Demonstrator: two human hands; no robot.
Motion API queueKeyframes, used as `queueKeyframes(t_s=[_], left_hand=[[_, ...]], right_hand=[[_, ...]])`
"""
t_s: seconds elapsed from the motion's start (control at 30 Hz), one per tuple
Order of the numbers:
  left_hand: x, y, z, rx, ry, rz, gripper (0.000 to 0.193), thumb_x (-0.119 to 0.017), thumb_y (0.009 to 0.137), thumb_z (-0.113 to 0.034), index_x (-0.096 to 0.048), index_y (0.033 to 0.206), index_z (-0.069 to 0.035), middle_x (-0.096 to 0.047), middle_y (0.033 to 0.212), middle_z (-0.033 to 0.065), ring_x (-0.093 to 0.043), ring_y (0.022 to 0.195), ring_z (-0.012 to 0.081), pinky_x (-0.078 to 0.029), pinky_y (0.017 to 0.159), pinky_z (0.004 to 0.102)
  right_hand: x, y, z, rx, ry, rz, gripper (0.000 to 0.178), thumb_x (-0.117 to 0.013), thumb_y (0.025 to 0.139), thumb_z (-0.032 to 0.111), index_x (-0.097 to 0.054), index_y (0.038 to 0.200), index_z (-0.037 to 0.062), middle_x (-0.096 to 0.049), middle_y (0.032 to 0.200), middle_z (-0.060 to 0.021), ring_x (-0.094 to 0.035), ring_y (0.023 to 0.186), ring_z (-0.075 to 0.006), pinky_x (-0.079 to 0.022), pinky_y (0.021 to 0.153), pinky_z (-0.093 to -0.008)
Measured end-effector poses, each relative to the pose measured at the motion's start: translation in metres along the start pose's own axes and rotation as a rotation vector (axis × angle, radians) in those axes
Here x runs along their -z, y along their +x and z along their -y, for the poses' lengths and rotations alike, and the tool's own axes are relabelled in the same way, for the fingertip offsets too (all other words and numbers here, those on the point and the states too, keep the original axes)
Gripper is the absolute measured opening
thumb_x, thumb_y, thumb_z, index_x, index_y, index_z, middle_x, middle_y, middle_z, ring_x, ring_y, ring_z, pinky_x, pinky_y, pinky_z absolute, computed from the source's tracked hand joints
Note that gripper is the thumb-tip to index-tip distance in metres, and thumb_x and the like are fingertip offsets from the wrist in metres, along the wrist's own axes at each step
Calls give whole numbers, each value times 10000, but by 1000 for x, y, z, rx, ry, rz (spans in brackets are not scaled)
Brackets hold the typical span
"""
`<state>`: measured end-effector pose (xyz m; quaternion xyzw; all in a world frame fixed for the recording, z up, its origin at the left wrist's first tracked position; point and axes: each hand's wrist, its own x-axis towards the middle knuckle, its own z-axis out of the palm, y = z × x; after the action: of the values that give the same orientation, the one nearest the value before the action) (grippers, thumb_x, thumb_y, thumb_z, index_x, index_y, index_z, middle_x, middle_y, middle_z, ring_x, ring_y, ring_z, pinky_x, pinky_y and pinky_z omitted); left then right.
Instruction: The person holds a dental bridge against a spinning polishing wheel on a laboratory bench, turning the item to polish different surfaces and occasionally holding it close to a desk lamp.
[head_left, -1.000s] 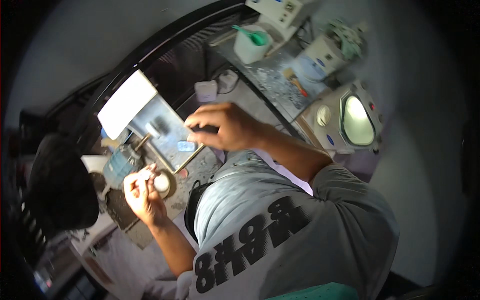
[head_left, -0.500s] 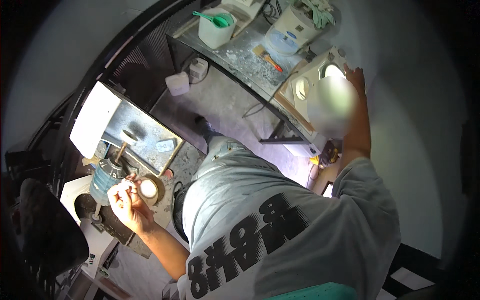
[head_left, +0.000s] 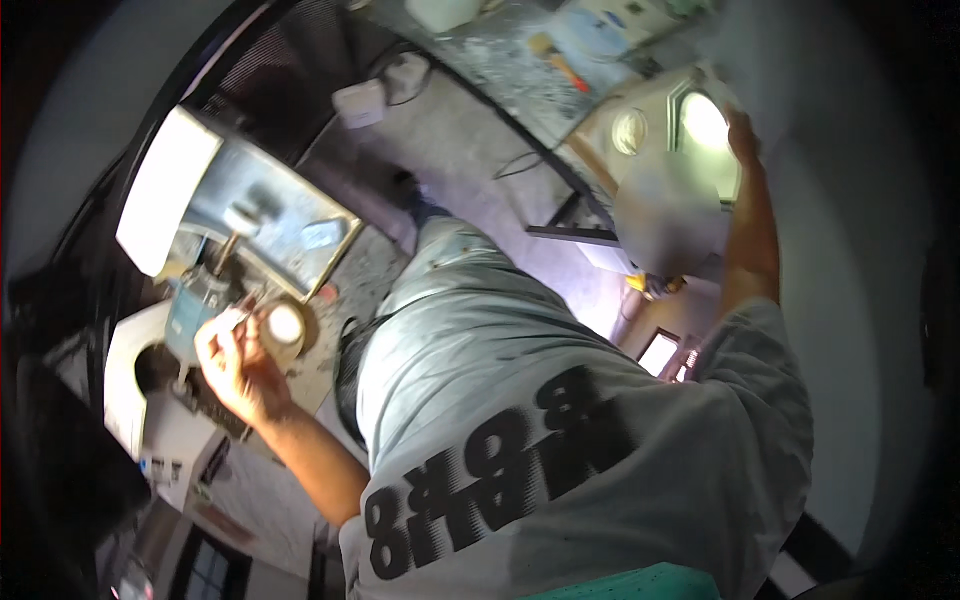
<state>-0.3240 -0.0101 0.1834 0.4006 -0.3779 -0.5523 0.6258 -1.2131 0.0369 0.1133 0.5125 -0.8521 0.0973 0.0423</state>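
My left hand (head_left: 240, 370) is raised on the left with its fingertips pinched together. A small pale object seems to be between them, too blurred to name. Close beside it stand a blue-grey bench motor (head_left: 190, 318) with a pale wheel (head_left: 243, 216) on its shaft, and a round dish (head_left: 285, 323) with a bright white middle. My right hand (head_left: 742, 138) reaches to the right edge of a beige box-shaped machine (head_left: 655, 110) with a brightly lit window (head_left: 706, 122). It appears to touch that edge, but its fingers are mostly hidden and smeared.
An open tray box (head_left: 345, 250) holding a bluish block (head_left: 322, 234) lies beyond the motor. A brush (head_left: 560, 62) rests on the dusty workbench (head_left: 480, 50) at the top. White containers (head_left: 360, 104) stand on the floor, near a loose cable. A blurred patch covers part of the beige machine.
The whole view has shifted, so the bench and tray box sit higher in the picture. More of the machine's lit window shows. My left hand keeps its pinch; my right stays at the machine's edge.
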Motion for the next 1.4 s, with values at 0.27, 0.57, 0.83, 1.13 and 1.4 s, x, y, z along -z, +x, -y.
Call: queueKeyframes(t_s=[0.27,0.57,0.83,1.13,1.4], left_hand=[[-25,7,-10,-12,22,-72,129,-570,842,-54,-528,923,36,-634,869,168,-625,770,192,-507,736,310],[-7,-1,1,12,-134,-67,159,-573,851,-64,-516,960,37,-616,896,193,-616,767,211,-498,727,291],[-5,-1,7,32,-86,-137,95,-549,877,-89,-541,905,1,-645,876,141,-637,744,169,-497,560,245],[36,14,54,94,-96,-184,90,-529,883,-83,-548,935,-11,-632,922,127,-622,838,191,-520,710,317],[53,47,93,261,-23,-163,76,-522,884,-75,-561,906,-13,-637,923,118,-627,806,191,-528,680,295]], right_hand=[[-18,11,-39,109,-290,70,351,-350,931,187,-487,1239,92,-586,1018,-264,-549,814,-406,-409,764,-476],[11,24,-23,-88,-660,-41,419,-316,914,434,-546,1158,182,-580,937,-261,-573,832,-426,-461,719,-497],[11,18,15,322,-770,-123,242,-379,888,158,-507,977,-27,-587,873,-198,-567,819,-363,-485,692,-473],[29,12,169,-265,-418,-200,472,-447,884,375,-531,1157,-1,-556,1119,-199,-515,1050,-384,-376,898,-492],[-29,-120,586,578,926,250,250,-660,797,182,-625,991,29,-656,910,-99,-624,831,-199,-478,765,-313]])
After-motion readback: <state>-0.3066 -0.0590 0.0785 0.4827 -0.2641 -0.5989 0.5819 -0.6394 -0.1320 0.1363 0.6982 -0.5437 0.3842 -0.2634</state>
